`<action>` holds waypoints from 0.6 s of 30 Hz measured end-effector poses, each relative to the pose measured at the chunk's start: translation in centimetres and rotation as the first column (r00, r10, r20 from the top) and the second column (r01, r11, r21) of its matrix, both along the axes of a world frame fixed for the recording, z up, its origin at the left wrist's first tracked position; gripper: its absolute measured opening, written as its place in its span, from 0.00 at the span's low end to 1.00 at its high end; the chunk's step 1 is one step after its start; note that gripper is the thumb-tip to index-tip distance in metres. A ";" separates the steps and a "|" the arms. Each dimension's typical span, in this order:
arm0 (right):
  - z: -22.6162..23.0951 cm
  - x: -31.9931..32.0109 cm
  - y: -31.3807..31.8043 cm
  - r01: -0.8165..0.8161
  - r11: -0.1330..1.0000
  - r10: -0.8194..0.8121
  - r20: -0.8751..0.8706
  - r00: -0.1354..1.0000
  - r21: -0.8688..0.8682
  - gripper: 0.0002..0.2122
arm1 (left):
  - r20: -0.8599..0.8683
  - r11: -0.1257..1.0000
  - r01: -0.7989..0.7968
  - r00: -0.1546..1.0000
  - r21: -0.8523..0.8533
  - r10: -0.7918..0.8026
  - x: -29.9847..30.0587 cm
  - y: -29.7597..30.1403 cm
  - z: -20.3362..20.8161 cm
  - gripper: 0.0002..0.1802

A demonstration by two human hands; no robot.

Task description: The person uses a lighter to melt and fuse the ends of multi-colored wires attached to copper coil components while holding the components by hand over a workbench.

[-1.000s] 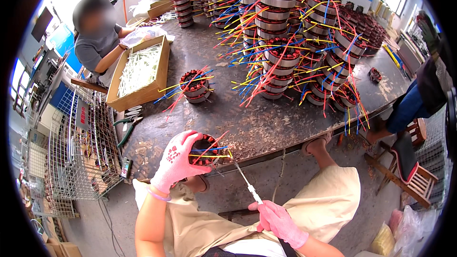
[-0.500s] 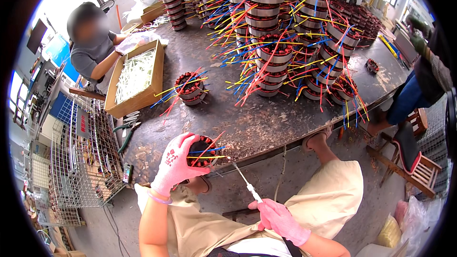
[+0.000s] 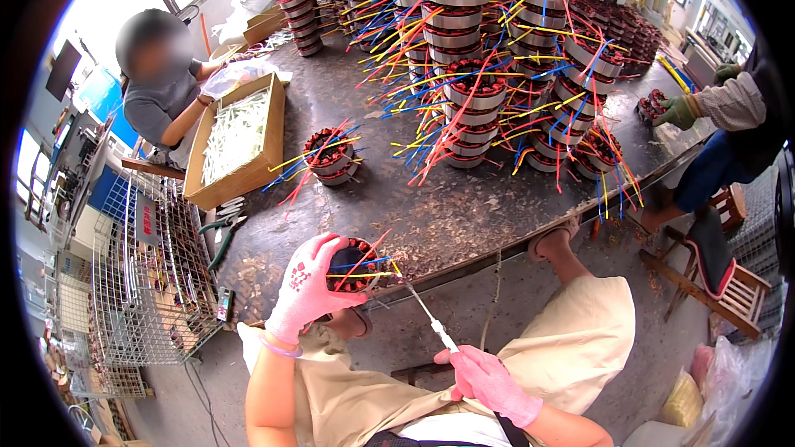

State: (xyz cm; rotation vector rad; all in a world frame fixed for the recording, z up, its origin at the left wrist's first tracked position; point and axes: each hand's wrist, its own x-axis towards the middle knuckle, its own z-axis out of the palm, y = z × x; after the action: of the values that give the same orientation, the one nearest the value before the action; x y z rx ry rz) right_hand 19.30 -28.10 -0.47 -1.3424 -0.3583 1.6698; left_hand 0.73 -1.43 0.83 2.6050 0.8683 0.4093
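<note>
My left hand, in a pink glove, is closed around the side of a motor stator near the table's front edge. Red, blue and yellow wires stick out of the stator to the right. Held in my gloved right hand is a slim rod-like tool with a white section at the handle; its exact kind is unclear. The tool's thin tip points up and left, close to the wire ends; whether it touches them I cannot tell. Another wired stator stands on the table beyond my left hand.
Tall stacks of wired stators fill the table's far middle. A cardboard box of white sleeves stands left, near pliers and a seated person. At right, a co-worker's gloved hand holds a small stator. Wire baskets stand lower left.
At the right, the co-worker has reached over the table and taken hold of the small stator. The wires near my tool's tip have shifted slightly; my hands stay almost in place.
</note>
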 end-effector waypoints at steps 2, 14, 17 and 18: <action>0.0 0.0 0.0 -0.005 1.000 0.005 0.002 1.000 -0.005 0.16 | -0.001 1.000 -0.005 1.000 -0.005 0.005 0.1 -0.1 0.0 0.47; 0.2 0.1 0.2 -0.028 1.000 0.028 0.029 0.999 -0.006 0.17 | 0.028 0.999 0.010 1.000 0.031 -0.011 0.0 0.0 -0.2 0.46; 0.1 0.1 0.1 -0.025 1.000 0.026 0.035 0.999 -0.015 0.17 | 0.013 1.000 0.007 1.000 0.012 -0.007 0.0 0.0 -0.2 0.46; 0.0 0.1 0.1 -0.022 1.000 0.022 0.044 0.999 -0.005 0.17 | 0.012 1.000 0.002 1.000 0.007 -0.002 0.0 0.0 -0.3 0.46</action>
State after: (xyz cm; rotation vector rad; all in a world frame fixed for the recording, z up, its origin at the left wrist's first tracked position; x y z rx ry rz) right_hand 19.40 -28.02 -0.42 -1.3852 -0.3968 1.6617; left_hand 0.72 -1.42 0.58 2.6072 0.8614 0.4276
